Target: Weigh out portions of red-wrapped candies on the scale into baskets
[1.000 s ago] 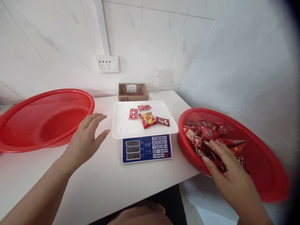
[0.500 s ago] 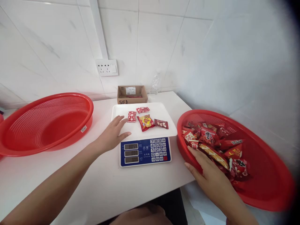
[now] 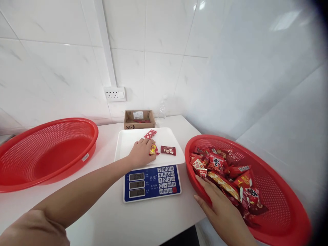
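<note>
My left hand (image 3: 142,152) reaches over the white scale pan (image 3: 125,143), its fingers curled onto a red and yellow snack packet (image 3: 153,149) and partly hiding it. Behind it lies a red dotted packet (image 3: 150,134); to its right, a dark red packet (image 3: 168,150). The second dotted packet seen earlier does not show. My right hand (image 3: 217,206) holds the near rim of a red plastic basket (image 3: 279,171), thumb outside and fingers over the rim. Mostly red snack packets (image 3: 217,162) are heaped inside that basket.
Below the pan is the scale's blue panel (image 3: 152,184) with displays and keys. Another red basket (image 3: 51,153) stands at the left. Behind the scale are a cardboard box (image 3: 139,120) and a clear bottle (image 3: 162,108). The right basket overhangs the table (image 3: 153,222) edge.
My left hand has moved right and forward from the pan's left edge onto the red and yellow packet. My right hand stays at the basket rim. The view has tilted upward.
</note>
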The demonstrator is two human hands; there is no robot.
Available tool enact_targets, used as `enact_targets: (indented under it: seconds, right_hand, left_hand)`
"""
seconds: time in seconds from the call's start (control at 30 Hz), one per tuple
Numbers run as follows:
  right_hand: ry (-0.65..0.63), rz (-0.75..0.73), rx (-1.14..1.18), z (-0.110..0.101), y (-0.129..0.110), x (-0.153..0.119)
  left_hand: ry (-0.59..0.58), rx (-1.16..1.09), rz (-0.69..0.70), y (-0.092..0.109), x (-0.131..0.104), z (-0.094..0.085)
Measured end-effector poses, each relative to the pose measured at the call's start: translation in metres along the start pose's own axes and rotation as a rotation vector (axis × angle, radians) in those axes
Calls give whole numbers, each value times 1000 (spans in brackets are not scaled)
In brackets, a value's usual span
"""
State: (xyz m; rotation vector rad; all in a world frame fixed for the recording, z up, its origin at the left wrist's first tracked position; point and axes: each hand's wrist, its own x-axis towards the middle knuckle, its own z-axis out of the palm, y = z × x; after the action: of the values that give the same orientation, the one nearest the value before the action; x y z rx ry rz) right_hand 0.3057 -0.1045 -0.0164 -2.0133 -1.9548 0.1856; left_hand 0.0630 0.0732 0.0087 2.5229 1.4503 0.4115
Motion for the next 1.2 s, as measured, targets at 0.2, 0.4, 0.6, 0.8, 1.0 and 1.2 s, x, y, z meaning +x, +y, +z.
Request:
enact_targets:
  seconds: [0.2,0.4,0.6,0.8,1.0,1.2]
  right_hand:
    - [-1,-3,20,7,5,0]
    - [-9,2,-7,6,2,1]
    - [26,-31,-69,4,-1,0]
    - [37,-52,-117,2,-1,-2]
    - [58,-58,-123,3,-3,-1]
    - [38,-46,-148,1,-6,-2]
  left_hand:
    - [107,-66,-93,0,12,-7]
    - [99,-107,-253,2,54,-11]
    - [-27,-94,-305,-1,76,-6]
    - [-21,-130,-281,-3,68,-6]
    - [-48,-236,-206,16,53,-16]
    - [-310,-265,-45,42,47,-16]
